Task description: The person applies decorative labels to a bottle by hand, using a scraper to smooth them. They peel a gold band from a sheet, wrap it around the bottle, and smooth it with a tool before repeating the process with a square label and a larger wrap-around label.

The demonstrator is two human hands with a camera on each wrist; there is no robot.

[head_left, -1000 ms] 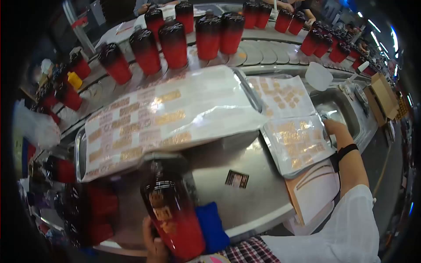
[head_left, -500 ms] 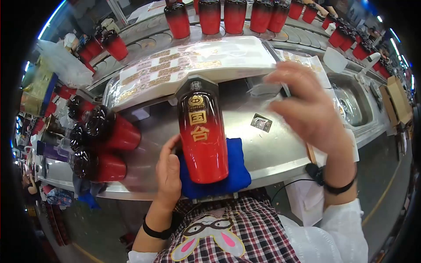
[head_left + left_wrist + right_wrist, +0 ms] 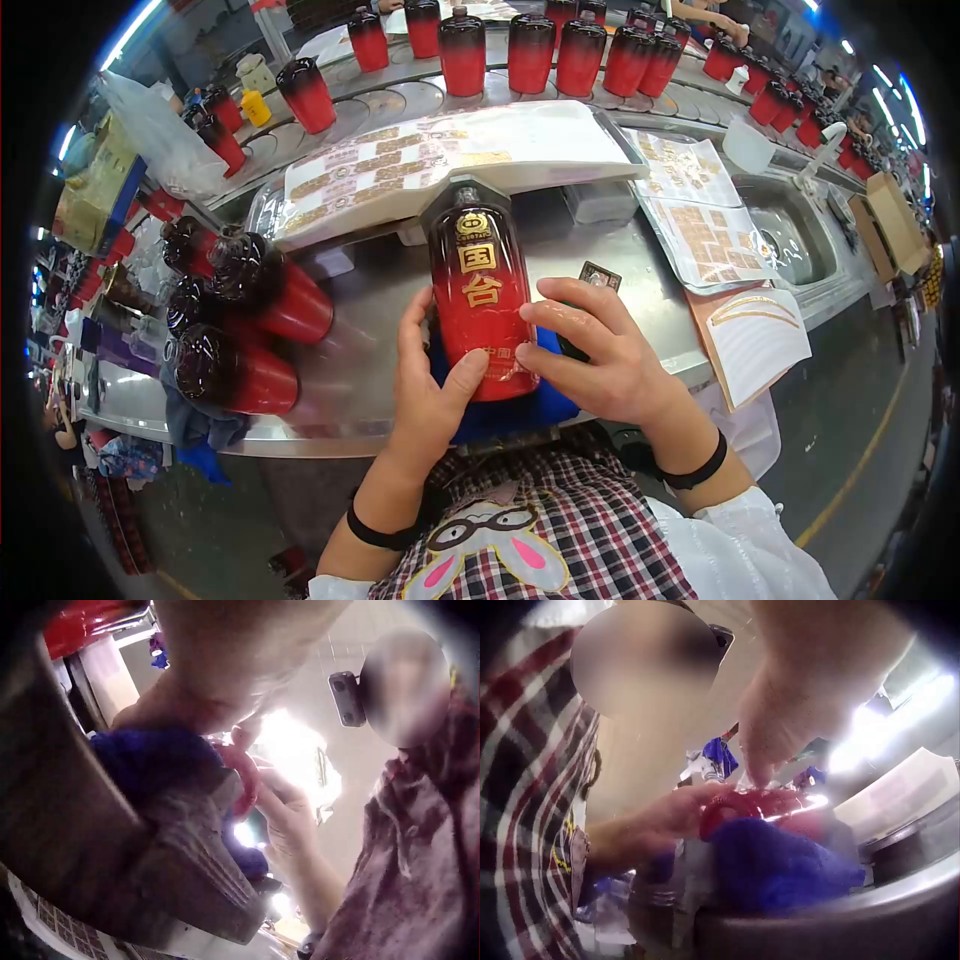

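Note:
A glossy bottle [image 3: 478,260], black fading to red with gold characters, lies tilted back on a blue cloth [image 3: 550,400] at the table's front edge. My left hand [image 3: 425,380] holds its left side, the thumb on the front near the base. With thumb and fingertips at the lower right of the bottle, my right hand [image 3: 610,360] pinches the edge of a small decal [image 3: 502,362] with gold characters, which lies against the red part. The right wrist view shows the bottle's red base [image 3: 727,814] above the cloth, fingers close over it.
Several matching bottles [image 3: 270,290] lie at the left. Behind the held bottle slopes a board with a decal sheet [image 3: 450,140]. More decal sheets [image 3: 700,240] and a sink [image 3: 790,230] are at the right. Bottles [image 3: 530,55] line the conveyor behind.
My right hand has come from the sink, across the table, to the bottle's lower front. My left hand has brought the bottle onto the blue cloth, and its thumb now rests on the front.

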